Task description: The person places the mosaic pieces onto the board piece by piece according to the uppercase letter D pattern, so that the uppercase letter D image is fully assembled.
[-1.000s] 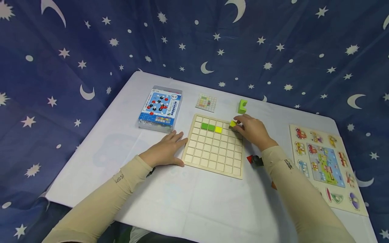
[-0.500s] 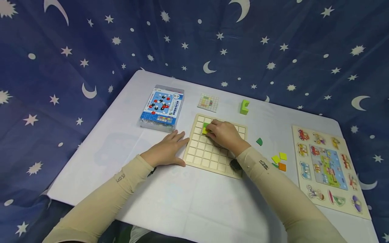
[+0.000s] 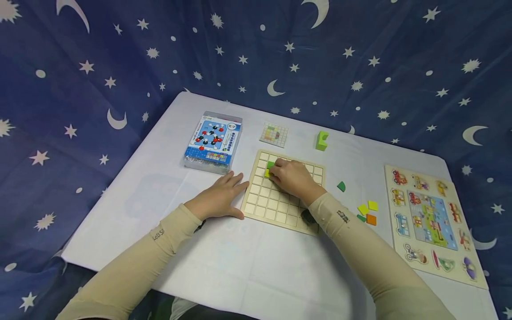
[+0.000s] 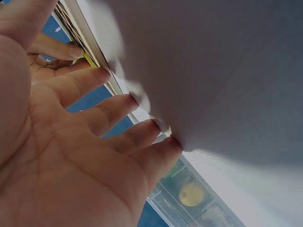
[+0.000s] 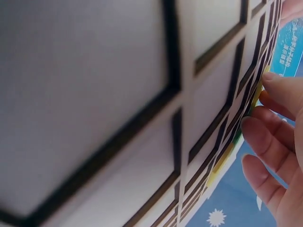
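Grip of the right hand (image 3: pixel 294 178) looks narrow, pinching the yellow tile (image 3: pixel 267 173) on the board (image 3: pixel 265 191), beside the green tile (image 3: pixel 270 164). The left hand (image 3: pixel 218 195) lies spread at the board's edge; a slip there could shift the board, or a crowded release nudge the green tile.

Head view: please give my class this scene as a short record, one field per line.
Left hand: fingers spread, at left edge of grid board
Right hand: curled, fingertips on yellow tile
Loose pieces in view: two yellow tiles, two green pieces, one orange tile
Beyond board: pattern card, green block
Back left: boxed set
Far right: picture puzzle
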The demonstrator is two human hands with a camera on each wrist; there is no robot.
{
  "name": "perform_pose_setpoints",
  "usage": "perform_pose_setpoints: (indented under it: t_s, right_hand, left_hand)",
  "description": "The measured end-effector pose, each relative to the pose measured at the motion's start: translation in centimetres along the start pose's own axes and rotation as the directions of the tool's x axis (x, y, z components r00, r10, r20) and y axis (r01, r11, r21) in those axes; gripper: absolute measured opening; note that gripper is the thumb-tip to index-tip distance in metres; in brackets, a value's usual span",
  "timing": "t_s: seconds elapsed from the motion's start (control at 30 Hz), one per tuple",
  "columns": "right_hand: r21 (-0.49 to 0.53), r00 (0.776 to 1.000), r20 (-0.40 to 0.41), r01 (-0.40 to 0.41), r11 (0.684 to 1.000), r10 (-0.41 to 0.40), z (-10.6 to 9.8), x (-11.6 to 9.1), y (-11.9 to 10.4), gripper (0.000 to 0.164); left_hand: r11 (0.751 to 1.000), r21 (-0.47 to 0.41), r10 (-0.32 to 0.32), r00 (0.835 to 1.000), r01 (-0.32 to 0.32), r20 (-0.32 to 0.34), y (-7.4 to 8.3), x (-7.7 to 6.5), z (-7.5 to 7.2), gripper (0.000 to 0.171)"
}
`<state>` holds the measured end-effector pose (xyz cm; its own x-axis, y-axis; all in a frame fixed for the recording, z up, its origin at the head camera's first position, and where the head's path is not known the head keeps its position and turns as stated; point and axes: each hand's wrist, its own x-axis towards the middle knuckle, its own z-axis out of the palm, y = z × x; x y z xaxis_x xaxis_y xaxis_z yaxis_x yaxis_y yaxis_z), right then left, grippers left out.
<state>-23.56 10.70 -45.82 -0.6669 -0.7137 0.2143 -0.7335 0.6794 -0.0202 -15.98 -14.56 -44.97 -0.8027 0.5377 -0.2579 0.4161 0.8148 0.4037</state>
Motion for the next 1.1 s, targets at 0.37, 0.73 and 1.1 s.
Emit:
perform_pose_setpoints:
  t_s: [0.37,0.73,1.1]
  right_hand:
    - [0.007,0.999,0.046,0.028,1.0,-0.029,-0.8,-0.4,-0.1,0.019]
    - [0.129,0.958,0.088,-0.282,0.951,0.272,-4.9,-7.9,5.3,0.023]
    - [0.126,0.764,0.26,-0.633,0.764,0.59,-6.7,-19.9,10.3,0.031]
  left_hand:
    - [1.0,0.004,-0.005,1.0,0.005,0.006,0.0,0.2,0.0,0.1]
    - [1.0,-0.01,-0.008,1.0,0.008,0.001,0.1,0.1,0.2,0.1]
    - [1.0,0.008,0.007,1.0,-0.007,0.001,0.3,0.2,0.1,0.1]
